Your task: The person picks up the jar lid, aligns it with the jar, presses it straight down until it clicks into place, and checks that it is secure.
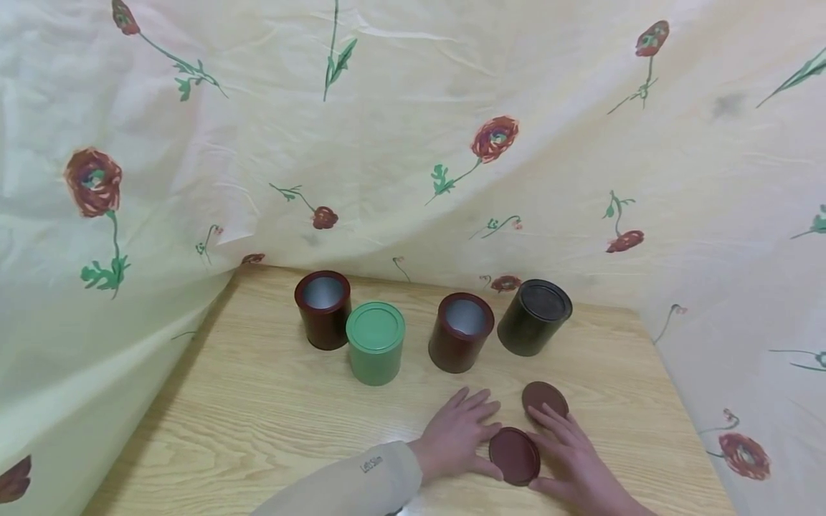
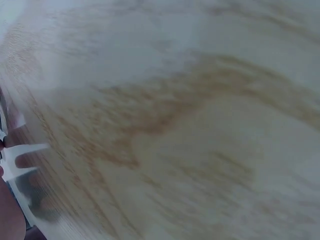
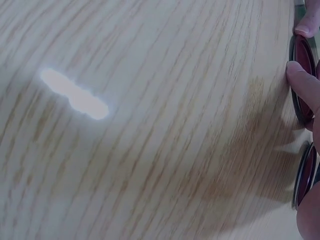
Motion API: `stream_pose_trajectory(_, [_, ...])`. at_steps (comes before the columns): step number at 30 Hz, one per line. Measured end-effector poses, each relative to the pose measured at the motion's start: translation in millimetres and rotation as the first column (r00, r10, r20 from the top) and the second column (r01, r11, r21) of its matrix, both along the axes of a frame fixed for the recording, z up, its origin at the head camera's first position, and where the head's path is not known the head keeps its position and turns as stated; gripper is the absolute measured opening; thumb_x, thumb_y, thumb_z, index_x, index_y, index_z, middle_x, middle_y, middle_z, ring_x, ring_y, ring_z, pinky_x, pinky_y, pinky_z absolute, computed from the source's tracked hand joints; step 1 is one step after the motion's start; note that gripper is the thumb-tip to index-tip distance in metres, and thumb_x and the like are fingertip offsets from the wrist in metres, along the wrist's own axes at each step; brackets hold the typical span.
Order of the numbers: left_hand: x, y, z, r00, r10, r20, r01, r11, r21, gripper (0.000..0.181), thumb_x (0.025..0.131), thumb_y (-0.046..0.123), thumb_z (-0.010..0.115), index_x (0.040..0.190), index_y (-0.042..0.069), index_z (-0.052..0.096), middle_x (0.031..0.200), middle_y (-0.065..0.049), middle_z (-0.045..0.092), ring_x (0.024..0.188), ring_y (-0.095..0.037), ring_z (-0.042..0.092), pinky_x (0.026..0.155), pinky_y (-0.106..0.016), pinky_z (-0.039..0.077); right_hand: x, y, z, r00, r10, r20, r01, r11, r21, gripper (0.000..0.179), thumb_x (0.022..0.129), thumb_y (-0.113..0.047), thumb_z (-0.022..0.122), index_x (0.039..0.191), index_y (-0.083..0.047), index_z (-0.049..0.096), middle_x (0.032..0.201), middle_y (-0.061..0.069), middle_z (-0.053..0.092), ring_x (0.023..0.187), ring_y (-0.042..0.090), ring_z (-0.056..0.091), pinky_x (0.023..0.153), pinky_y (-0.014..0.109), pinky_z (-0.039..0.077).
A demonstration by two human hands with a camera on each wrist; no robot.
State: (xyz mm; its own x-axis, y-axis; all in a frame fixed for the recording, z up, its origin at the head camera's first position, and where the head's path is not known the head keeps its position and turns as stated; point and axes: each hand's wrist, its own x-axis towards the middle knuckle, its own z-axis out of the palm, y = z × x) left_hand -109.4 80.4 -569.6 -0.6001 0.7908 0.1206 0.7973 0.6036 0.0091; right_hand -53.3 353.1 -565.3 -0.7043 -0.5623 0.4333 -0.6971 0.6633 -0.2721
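Cloth [image 1: 387, 158]: flowered, hanging behind the green can [image 1: 376, 347] and to both sides of it.
Worktop [image 1: 258, 408]: wood-grained, under the green can; its sheen suggests flat things would slide on it easily.
Left hand [image 1: 457, 437]: in front of the green can and to its right; fingers spread and fairly straight, thumb and forefinger at the rim of the near lid [image 1: 514, 459].
Right hand [image 1: 576, 462]: farther right of the green can; fingers parted, thumb and forefinger at that lid's other side, more fingertips over the edge of the far lid [image 1: 543, 398]. Neither of the hands is curled round anything; how firmly they press cannot be told.
Black can [image 1: 528, 330]: well right of the green can and slightly behind, top covered.
Left red can [image 1: 326, 328], right red can [image 1: 453, 350]: either side of the green can, the left one closer; both lidless, probably rigid, light metal, best held round the wall.
Near lid: in front of the green can, rightward, between the hands; likely light, stiff, smooth and hardly fragile. Take opposite points of the rim, since the face offers little purchase.
Far lid: right and slightly in front of the green can; should handle alike.
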Motion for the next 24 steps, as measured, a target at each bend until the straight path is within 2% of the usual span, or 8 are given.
stream_pose_trajectory(7, [-0.4, -10.1, 5.4, 1.000, -0.012, 0.012, 0.012, 1.000, 0.018, 0.083, 0.087, 0.091, 0.052, 0.147, 0.035, 0.067, 0.166, 0.006, 0.047, 0.160, -0.022, 0.032, 0.130, -0.046, 0.027, -2.0, -5, -1.1, 0.999, 0.030, -0.027, -0.031, 0.999, -0.028, 0.077, 0.067, -0.038, 0.095, 0.130, 0.001, 0.074, 0.153, 0.027, 0.056, 0.161, 0.026, 0.028, 0.134, 0.033, 0.002])
stream_pose_trajectory(12, [-5.6, -16.9, 12.5, 0.998, -0.013, -0.055, 0.014, 1.000, 0.022, 0.085, 0.085, 0.092, 0.052, 0.145, 0.034, 0.068, 0.164, 0.005, 0.049, 0.159, -0.023, 0.035, 0.130, -0.048, 0.029, -6.9, -9, 4.3, 0.999, 0.026, -0.046, -0.028, 0.998, -0.051, 0.079, 0.069, -0.042, 0.094, 0.128, 0.005, 0.073, 0.150, 0.027, 0.057, 0.159, 0.025, 0.034, 0.134, 0.035, 0.005])
stream_pose_trajectory(17, [-11.4, -22.1, 21.7, 0.993, -0.012, -0.122, 0.018, 0.999, 0.047, 0.084, 0.083, 0.092, 0.056, 0.141, 0.033, 0.071, 0.163, 0.004, 0.052, 0.158, -0.024, 0.037, 0.129, -0.048, 0.029, -13.6, -14, 12.6, 0.996, 0.038, -0.081, -0.045, 0.996, -0.081, 0.076, 0.083, -0.056, 0.084, 0.126, 0.007, 0.074, 0.146, 0.029, 0.060, 0.157, 0.027, 0.038, 0.134, 0.037, 0.007])
stream_pose_trajectory(20, [-14.6, -25.4, 30.3, 0.988, -0.010, -0.153, 0.019, 0.998, 0.059, 0.083, 0.083, 0.092, 0.057, 0.140, 0.032, 0.072, 0.162, 0.004, 0.053, 0.158, -0.025, 0.038, 0.130, -0.049, 0.029, -18.2, -16, 17.2, 0.993, 0.054, -0.104, -0.066, 0.992, -0.109, 0.075, 0.089, -0.059, 0.079, 0.126, 0.006, 0.074, 0.145, 0.029, 0.060, 0.156, 0.028, 0.039, 0.134, 0.037, 0.009])
stream_pose_trajectory(24, [-19.8, -29.8, 43.5, 0.983, -0.010, -0.184, 0.021, 0.998, 0.057, 0.083, 0.084, 0.091, 0.057, 0.141, 0.032, 0.071, 0.162, 0.004, 0.052, 0.157, -0.025, 0.038, 0.130, -0.050, 0.028, -22.8, -19, 26.1, 0.995, 0.037, -0.089, -0.048, 0.990, -0.131, 0.075, 0.090, -0.060, 0.077, 0.130, 0.002, 0.073, 0.148, 0.024, 0.060, 0.156, 0.025, 0.040, 0.132, 0.035, 0.007])
